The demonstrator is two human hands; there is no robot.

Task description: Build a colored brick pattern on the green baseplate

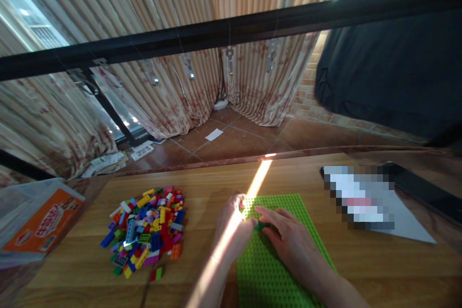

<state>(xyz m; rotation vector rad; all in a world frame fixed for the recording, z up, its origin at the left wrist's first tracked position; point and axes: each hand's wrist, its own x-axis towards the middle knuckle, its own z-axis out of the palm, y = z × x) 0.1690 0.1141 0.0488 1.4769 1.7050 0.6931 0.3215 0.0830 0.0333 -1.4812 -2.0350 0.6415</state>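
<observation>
flanking green brick (259,225), left hand (233,232) across left edge of baseplate (267,274), right hand (296,246) opposite, grips unclear, tabletop (202,221) room beyond that edge

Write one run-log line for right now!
left hand: at small dark-green piece | right hand: at same piece | piece: between hands, over green baseplate | brick pile: left of baseplate

Pleated curtains (173,5) hang to brown floor tiles (249,130); 1 sunlight streak (260,177) crosses the wooden table (205,197).

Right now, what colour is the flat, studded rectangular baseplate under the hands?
The studded rectangular baseplate is bright green, best seen in the head view.
</observation>
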